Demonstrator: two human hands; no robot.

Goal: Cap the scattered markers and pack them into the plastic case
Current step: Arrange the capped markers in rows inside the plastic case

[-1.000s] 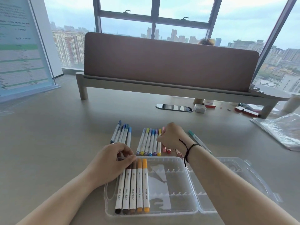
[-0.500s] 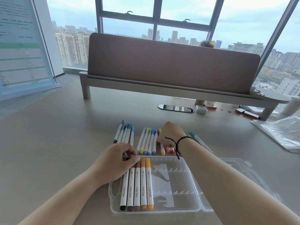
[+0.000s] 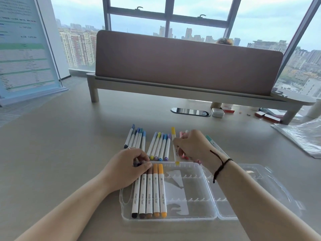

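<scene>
Just beyond the plastic case [image 3: 191, 218], the right hand [image 3: 192, 145] has a pinching grip on a yellow marker [image 3: 175, 145] (left hand [image 3: 126, 168] grasps a dark one).

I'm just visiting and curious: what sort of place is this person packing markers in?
Most likely a high-rise office. A fabric desk divider stands on a long shared table, tall windows look out over city towers, and a printed banner stands at the left.

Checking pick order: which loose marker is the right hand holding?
The yellow marker, pinched by the right hand just behind the case; the other loose markers lie untouched in rows.
</scene>
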